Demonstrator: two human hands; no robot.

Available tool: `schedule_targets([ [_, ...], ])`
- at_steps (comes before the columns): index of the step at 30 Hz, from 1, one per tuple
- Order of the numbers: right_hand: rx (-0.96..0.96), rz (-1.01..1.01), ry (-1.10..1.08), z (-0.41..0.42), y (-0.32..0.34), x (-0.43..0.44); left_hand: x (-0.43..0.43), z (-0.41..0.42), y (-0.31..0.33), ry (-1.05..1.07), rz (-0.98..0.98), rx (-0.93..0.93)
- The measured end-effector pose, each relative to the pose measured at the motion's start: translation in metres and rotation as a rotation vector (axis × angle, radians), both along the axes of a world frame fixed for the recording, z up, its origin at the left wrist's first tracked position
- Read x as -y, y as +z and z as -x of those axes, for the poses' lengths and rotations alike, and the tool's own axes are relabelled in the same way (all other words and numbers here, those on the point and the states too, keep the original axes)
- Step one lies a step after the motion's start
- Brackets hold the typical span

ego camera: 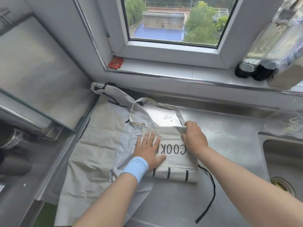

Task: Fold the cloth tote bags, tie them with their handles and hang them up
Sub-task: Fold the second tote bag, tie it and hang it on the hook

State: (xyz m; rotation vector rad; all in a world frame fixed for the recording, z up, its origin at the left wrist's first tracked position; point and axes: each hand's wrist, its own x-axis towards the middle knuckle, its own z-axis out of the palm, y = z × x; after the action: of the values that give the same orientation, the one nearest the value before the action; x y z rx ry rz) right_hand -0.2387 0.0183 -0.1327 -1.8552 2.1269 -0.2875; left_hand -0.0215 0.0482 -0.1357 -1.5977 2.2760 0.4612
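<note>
In your head view, the bag (177, 161) lies folded on the steel table (229, 136), in front of you and just left of the sink (282, 161). Its print reads upside down to you: "COOK", with the rest hidden by your hands, and short black bars along the near edge.

Your left hand (150, 149) lies flat on the bag's left half, fingers straight and spread, pressing the cloth down. A blue wristband (136, 167) sits on that wrist. Your right hand (194, 136) is at the bag's far right corner, fingers curled over the top edge and gripping it.

The handle (157, 104) loops away from that top edge towards the window (173, 22) and lies on the table, its left end running over other cloth. To the left, reaching under the bag's left edge, other bags (95, 145) lie spread out, beige and pale blue. One of them has black trim and reaches the back corner.

A black strap (210, 194) trails over the table from beside the bag's near right corner towards you. On the sill, a red packet (116, 63) rests at the left corner and two dark jars (244, 72) stand at the right.
</note>
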Motion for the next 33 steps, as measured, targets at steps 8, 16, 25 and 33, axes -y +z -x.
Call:
schedule_targets([
  [8,-0.148,-0.053,0.387,-0.040,-0.022,-0.058,-0.017,0.032,-0.002,-0.045,0.110,0.026],
  [16,-0.276,-0.143,0.444,-0.015,-0.033,-0.086,-0.043,-0.023,-0.016,-0.147,0.052,0.058],
  [25,-0.323,-0.083,0.748,-0.015,0.006,-0.116,-0.065,-0.038,0.009,-0.254,0.056,-0.005],
  [33,-0.242,-0.135,0.681,-0.022,0.037,-0.109,-0.049,-0.035,0.047,-0.120,-0.118,-0.108],
])
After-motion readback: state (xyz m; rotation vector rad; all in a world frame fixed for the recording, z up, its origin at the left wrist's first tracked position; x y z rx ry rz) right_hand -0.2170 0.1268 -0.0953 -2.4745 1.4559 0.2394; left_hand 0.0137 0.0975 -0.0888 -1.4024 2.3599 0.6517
